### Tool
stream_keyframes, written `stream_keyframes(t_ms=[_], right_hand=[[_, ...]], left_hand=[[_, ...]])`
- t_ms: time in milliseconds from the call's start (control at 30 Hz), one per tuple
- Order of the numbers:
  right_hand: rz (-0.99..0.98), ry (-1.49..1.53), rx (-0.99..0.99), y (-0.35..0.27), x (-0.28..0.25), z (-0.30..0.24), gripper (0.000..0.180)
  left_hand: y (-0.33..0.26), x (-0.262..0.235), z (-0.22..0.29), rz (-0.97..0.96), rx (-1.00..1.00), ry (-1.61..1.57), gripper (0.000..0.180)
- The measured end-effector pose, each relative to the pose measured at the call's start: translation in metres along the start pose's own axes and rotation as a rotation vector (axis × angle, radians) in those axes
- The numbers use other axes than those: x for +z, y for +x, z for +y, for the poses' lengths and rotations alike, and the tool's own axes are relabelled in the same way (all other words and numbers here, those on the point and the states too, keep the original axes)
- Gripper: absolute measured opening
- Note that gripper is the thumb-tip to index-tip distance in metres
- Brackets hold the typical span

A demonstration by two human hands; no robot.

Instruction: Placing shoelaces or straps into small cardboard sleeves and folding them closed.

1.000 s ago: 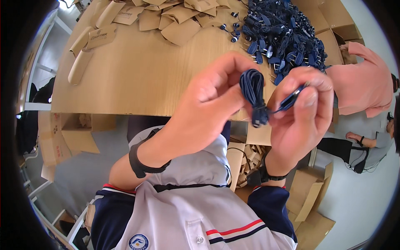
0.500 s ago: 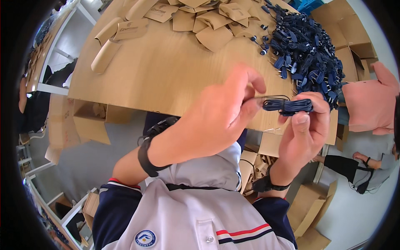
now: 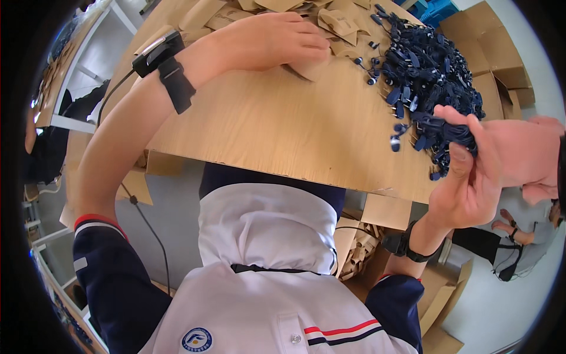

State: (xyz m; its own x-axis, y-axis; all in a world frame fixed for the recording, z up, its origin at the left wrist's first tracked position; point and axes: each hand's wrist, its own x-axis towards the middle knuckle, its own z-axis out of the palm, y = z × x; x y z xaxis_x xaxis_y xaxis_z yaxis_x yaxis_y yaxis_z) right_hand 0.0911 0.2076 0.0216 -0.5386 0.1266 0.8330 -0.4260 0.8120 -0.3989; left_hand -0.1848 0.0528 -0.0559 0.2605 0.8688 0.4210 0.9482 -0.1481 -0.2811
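My left hand (image 3: 277, 41) lies palm down over a heap of brown card sleeves (image 3: 342, 25) at the far side of the table, fingers stretched out. One brown sleeve (image 3: 308, 69) shows partly from beneath its fingers. On the right, my right hand (image 3: 471, 189) grips a coiled bundle of dark blue earphone cable (image 3: 445, 131) between thumb and fingers. An earbud with a pale rim (image 3: 395, 143) dangles from the left of this bundle. Right behind it spreads a large pile of dark blue earphones (image 3: 427, 65).
The wooden table (image 3: 265, 124) has its near edge in front of my lap. Cardboard boxes (image 3: 486, 41) stand beyond its right side; another box (image 3: 361, 253) below holds brown paper pieces. A co-worker in pink (image 3: 525, 153) is close on the right. A black cable (image 3: 150, 230) hangs by my left arm.
My left hand has let go of the cable strand and moved up and left to the brown sleeves. My right hand has shifted right with the earphone bundle, near the pile.
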Motion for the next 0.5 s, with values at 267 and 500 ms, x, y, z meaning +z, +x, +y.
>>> stream_keyframes(t_ms=[267, 500], right_hand=[[-0.145, -0.031, -0.252, 0.04, -0.031, 0.006, 0.029], [-0.041, 0.265, -0.227, 0.056, -0.031, 0.009, 0.039]], left_hand=[[0.026, -0.007, 0.056, -0.145, -0.459, -0.37, 0.026], [0.032, -0.082, 0.132, 0.163, -0.756, -1.4, 0.034]])
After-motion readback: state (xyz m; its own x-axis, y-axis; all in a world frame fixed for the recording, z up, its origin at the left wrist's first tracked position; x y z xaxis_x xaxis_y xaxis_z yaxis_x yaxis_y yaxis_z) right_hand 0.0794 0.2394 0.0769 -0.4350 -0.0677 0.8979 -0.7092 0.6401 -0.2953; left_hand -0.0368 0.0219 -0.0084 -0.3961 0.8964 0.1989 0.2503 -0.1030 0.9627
